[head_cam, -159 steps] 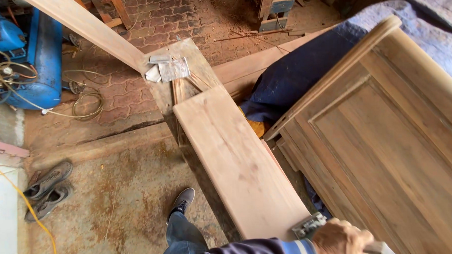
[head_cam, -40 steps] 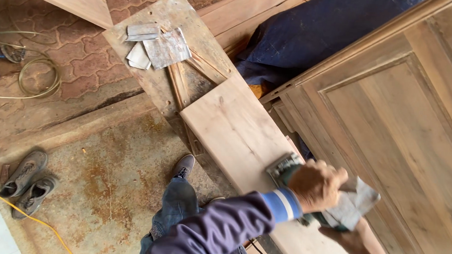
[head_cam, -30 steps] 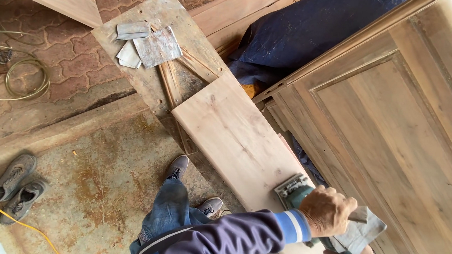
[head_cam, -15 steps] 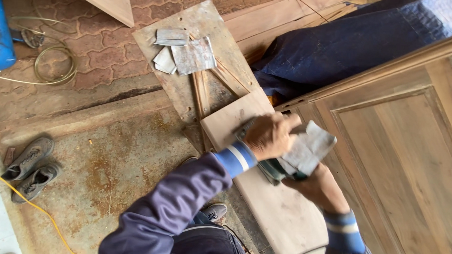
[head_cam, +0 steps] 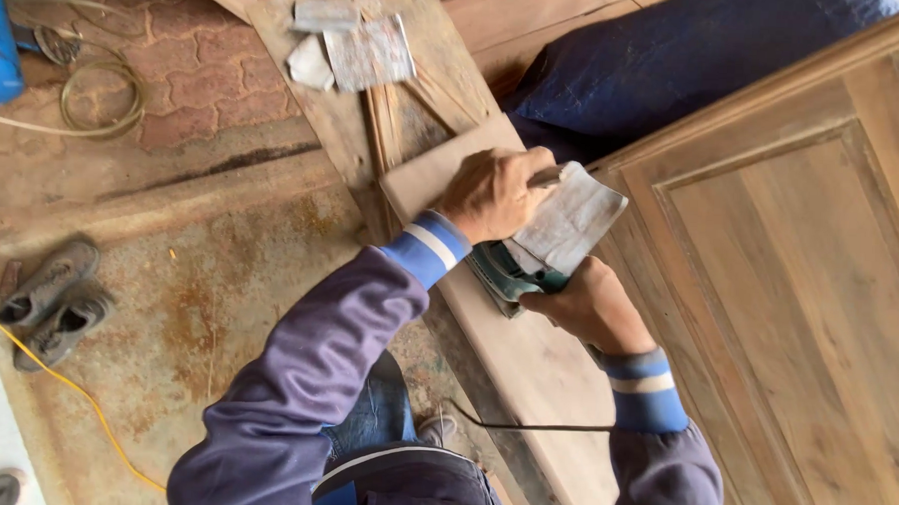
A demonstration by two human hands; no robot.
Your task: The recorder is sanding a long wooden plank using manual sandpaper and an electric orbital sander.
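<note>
Left hand (head_cam: pixel 491 192) and right hand (head_cam: pixel 579 305) grip a green sander (head_cam: pixel 513 275) on a plank (head_cam: pixel 526 355).

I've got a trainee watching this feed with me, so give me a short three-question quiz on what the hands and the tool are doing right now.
1. True or false: both hands are on the green power sander.
2. Which hand grips the front of the tool, farther up the plank? A) left hand B) right hand
3. What lies on the worn board beyond the plank's far end?

Key
1. True.
2. A.
3. Loose grey sandpaper sheets.
</note>
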